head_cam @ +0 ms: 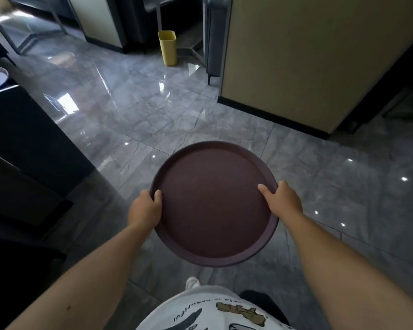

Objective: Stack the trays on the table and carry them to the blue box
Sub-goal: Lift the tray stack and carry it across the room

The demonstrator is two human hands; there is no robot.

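— Where are the trays?
— A round, matte maroon stack of trays (214, 203) is held level above the floor, left hand (144, 211) and right hand (283, 201) clamped on opposite rims, thumbs on top.
— Any writing?
— Print on the white shirt (215, 310) (too warped to read).
— The room?
— Glossy grey marble-look floor tiles (177, 120), a yellow bin (168, 47), a beige partition (308, 55).

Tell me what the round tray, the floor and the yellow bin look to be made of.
Round tray: probably plastic, dark brown, matte with a fine grain and a moulded raised rim. Floor: polished grey stone or marble-look tile, with grout lines and mirror-like reflections. Yellow bin: likely plastic, smooth and evenly coloured.
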